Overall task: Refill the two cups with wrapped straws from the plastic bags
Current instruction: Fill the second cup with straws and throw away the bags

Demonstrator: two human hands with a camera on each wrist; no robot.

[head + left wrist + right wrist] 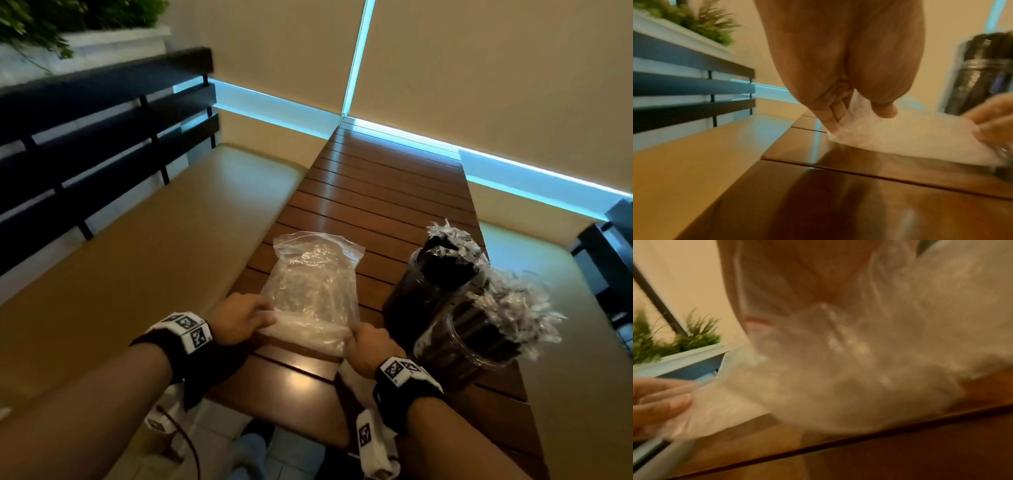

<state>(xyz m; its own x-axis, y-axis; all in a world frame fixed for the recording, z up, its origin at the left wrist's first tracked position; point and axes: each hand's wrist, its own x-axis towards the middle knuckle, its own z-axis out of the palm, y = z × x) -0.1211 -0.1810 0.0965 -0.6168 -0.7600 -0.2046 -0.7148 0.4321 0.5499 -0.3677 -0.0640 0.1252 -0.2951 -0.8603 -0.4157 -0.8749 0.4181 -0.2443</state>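
A clear plastic bag (313, 277) lies flat on the slatted wooden table (370, 192), its near edge rolled or folded over. My left hand (239, 317) pinches that folded edge (859, 129) at its left end, thumb on top. At the right end my right hand (364, 344) grips the same plastic bag (838, 369). Two clear cups stand right of the bag, both stuffed with dark straws in clear wrappers: the far cup (435, 284) and the near cup (479, 332). The far cup (982, 73) also shows in the left wrist view.
Tan padded benches (137, 257) flank the table on both sides, with a dark slatted backrest (85, 137) on the left. A planter with greenery (51, 27) sits behind it. The wall closes off the table's far end.
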